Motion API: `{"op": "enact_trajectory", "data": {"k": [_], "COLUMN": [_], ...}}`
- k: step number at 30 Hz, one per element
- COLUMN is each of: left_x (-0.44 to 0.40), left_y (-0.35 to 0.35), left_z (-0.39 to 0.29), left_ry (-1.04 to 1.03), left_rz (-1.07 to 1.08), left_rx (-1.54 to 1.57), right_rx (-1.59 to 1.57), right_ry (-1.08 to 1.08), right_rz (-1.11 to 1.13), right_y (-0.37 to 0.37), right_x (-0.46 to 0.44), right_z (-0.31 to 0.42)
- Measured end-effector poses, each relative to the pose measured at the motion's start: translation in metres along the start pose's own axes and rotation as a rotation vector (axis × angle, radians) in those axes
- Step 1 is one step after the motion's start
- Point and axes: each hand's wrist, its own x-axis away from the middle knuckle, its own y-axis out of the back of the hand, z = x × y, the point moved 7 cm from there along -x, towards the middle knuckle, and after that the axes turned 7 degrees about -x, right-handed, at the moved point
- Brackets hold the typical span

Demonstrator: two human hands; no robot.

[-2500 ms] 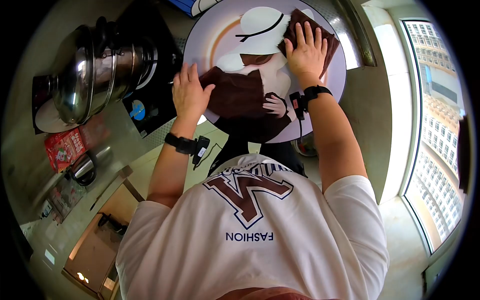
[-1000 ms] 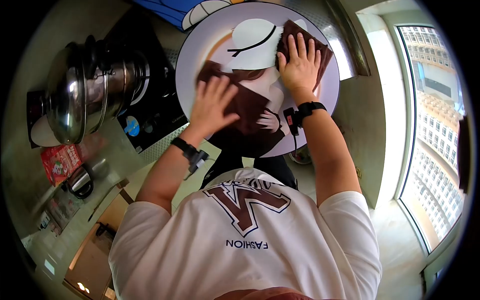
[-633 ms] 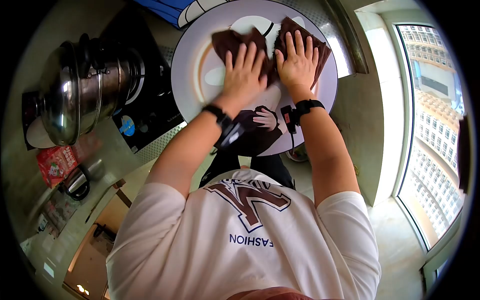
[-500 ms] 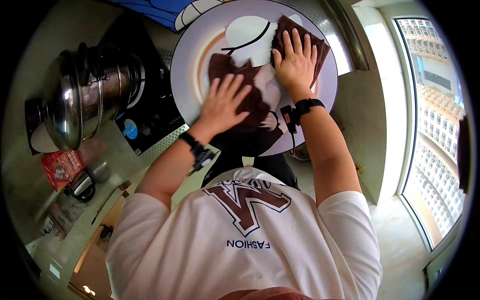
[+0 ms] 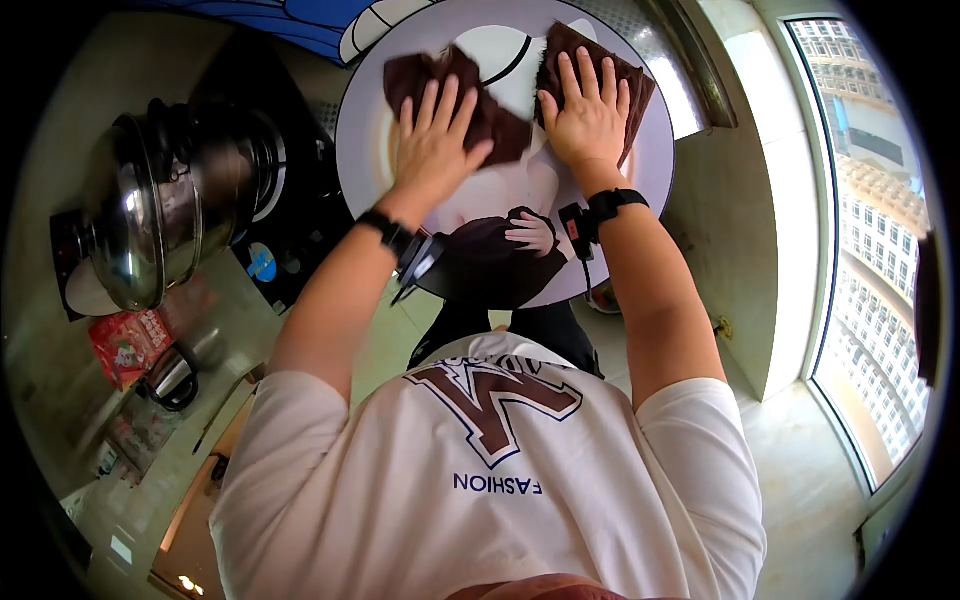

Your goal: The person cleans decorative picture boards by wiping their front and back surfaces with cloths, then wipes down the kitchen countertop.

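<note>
My left hand (image 5: 432, 148) lies flat with fingers spread on a dark brown cloth (image 5: 500, 128), pressing it against a round table (image 5: 362, 105). This crumpled cloth covers part of the upper left of the top. To the right, my right hand (image 5: 588, 115) rests flat, fingers apart, on a second brown cloth (image 5: 636, 88) near the far right rim. The top carries a printed picture of a figure, and a printed hand (image 5: 530, 232) shows in it near the front. Each of my wrists wears a black strap with a small device.
At the left, a lidded metal pot (image 5: 165, 205) sits on a black stove (image 5: 290, 225). A red packet (image 5: 130, 345) and a kettle-like shiny object (image 5: 172, 378) are below it. A window (image 5: 860, 200) stands at the right. Blue patterned fabric (image 5: 270, 28) lies beyond the table.
My left hand has slid its cloth forward, away from my body, uncovering the printed picture near the front. My right hand and its cloth have barely moved.
</note>
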Motion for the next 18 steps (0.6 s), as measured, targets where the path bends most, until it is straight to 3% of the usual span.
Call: {"op": "enact_trajectory", "data": {"k": [4,10,15,16,18], "left_x": [0.048,-0.072,-0.086,-0.069,-0.008], "left_y": [0.004,0.002,0.016,0.032,0.001], "left_z": [0.020,0.022,0.022,0.027,0.076], "left_ry": [-0.091,-0.031,-0.024,-0.068,0.025], "left_rz": [0.142,-0.108,0.112,-0.202,-0.144], "left_rx": [0.058,-0.049,0.073,-0.089,-0.041], "right_rx": [-0.020,0.009,0.017,0.028,0.061], "right_ry": [0.014,0.028,0.065,0.066,0.057], "right_rz": [-0.021,-0.022,-0.047,-0.052,-0.039], "right_y": [0.000,0.000,0.004,0.003,-0.001], "right_x": [0.001,0.000,0.003,0.002,0.002], "right_z": [0.000,0.000,0.005,0.004,0.003]}}
